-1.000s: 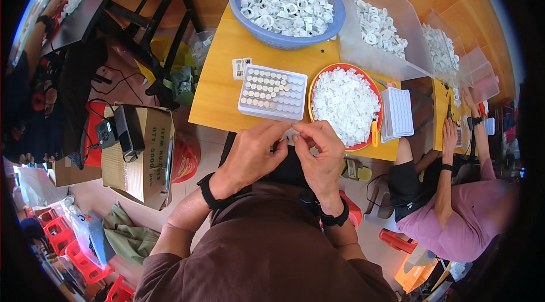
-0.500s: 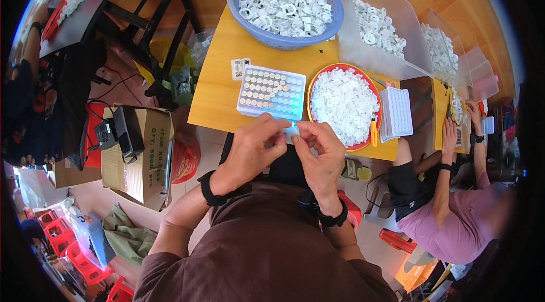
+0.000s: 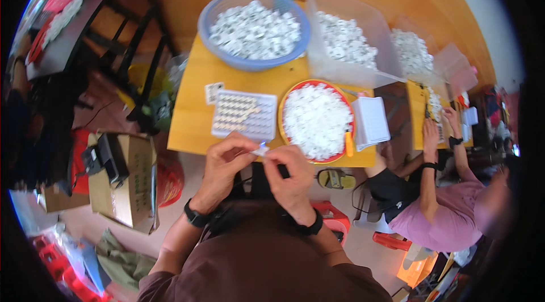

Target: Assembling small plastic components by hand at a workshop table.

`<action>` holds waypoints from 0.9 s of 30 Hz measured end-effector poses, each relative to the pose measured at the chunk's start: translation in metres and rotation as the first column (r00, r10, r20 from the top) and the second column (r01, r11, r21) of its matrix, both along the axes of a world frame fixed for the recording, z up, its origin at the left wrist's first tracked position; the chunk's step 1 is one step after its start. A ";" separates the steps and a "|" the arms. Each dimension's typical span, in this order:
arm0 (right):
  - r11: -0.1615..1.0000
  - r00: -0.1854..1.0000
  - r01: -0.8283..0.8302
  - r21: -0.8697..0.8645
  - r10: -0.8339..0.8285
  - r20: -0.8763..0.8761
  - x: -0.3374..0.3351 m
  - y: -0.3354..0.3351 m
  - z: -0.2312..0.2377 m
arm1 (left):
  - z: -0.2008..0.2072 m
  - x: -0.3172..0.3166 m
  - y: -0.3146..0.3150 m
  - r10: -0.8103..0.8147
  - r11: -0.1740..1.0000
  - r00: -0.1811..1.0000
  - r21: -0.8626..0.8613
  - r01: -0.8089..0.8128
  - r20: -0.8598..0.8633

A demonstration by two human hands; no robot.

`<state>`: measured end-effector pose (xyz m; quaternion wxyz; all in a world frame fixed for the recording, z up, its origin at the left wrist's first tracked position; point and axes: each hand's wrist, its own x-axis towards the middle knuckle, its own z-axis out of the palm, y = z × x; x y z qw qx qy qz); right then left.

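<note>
My left hand [image 3: 228,161] and my right hand [image 3: 292,177] meet in front of the table's near edge. Between their fingertips they pinch a small white plastic part [image 3: 260,150], with a faint bluish glint on it; its exact shape is blurred. Just beyond my left hand lies a white tray [image 3: 270,104], holding rows of small round beige pieces [image 3: 235,110] on its left side, while round hollows show on its right. Beside the tray, a red and yellow round basin [image 3: 282,101] is heaped with small white plastic parts [image 3: 317,119].
A blue basket [image 3: 207,46] and clear bins [image 3: 389,75] of white parts stand at the back. An orange-handled tool [image 3: 348,144] rests on the basin's edge, near stacked white trays [image 3: 372,123]. A co-worker [image 3: 434,211] sits at right; a cardboard box [image 3: 128,188] stands at left.
The whole view has shifted, so the table sits further left and lower. The bright blue light on the tray and fingertips has faded to a small glint. Both hands still pinch the part.
</note>
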<state>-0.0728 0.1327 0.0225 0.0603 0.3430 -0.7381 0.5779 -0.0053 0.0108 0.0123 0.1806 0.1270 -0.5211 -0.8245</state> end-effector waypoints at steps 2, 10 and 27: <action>1.000 1.000 -0.005 -0.021 0.005 -0.010 -0.002 0.000 -0.001 | -0.006 0.000 -0.002 0.000 0.995 1.000 0.104 -0.002 0.022; 0.999 0.997 -0.027 -0.045 0.030 0.071 -0.006 0.000 0.004 | -0.008 -0.008 -0.003 0.003 0.993 1.000 0.122 -0.002 -0.009; 0.950 0.969 0.176 -0.259 -0.121 0.216 -0.175 -0.008 0.061 | -0.002 0.017 -0.028 0.036 0.994 0.998 0.099 -0.041 0.048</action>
